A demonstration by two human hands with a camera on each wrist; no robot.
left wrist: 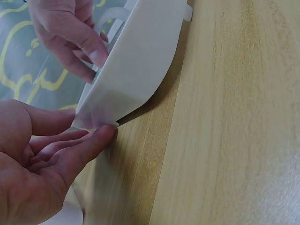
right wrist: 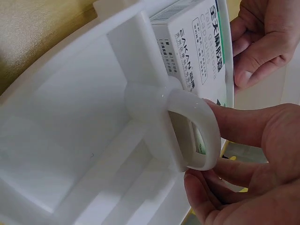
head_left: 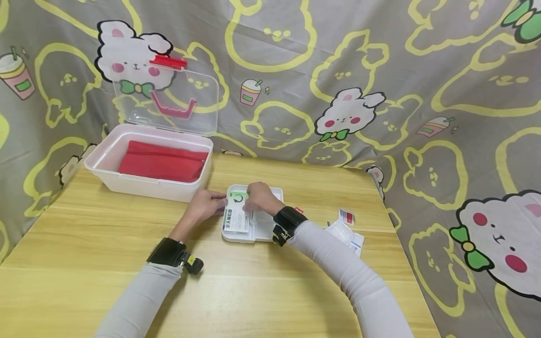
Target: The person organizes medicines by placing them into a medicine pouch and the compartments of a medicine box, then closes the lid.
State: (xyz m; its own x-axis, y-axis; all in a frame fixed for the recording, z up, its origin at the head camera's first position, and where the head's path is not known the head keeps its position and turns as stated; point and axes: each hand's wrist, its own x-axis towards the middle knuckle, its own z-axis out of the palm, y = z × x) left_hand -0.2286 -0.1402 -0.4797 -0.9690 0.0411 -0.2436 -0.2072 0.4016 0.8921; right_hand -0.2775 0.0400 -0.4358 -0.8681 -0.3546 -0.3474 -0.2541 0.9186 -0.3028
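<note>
A shallow white plastic tray (head_left: 264,227) with a raised divider lies on the wooden table. A white and green capsule box (head_left: 236,217) fills its left compartment, lettering up. The right compartment (right wrist: 70,117) holds nothing in the right wrist view. My left hand (head_left: 205,205) pinches the tray's left edge between thumb and fingers, as the left wrist view shows at the tray's wall (left wrist: 136,61). With thumb and fingertips, my right hand (head_left: 261,199) grips the white loop handle (right wrist: 208,126) standing up from the divider.
At the back left stands a translucent storage box (head_left: 143,188), its clear lid (head_left: 194,84) raised, with a red zip pouch (head_left: 162,162) inside. Several small packets (head_left: 340,231), one with a red label (head_left: 347,216), lie right of the tray. A patterned curtain (head_left: 291,141) hangs behind the table.
</note>
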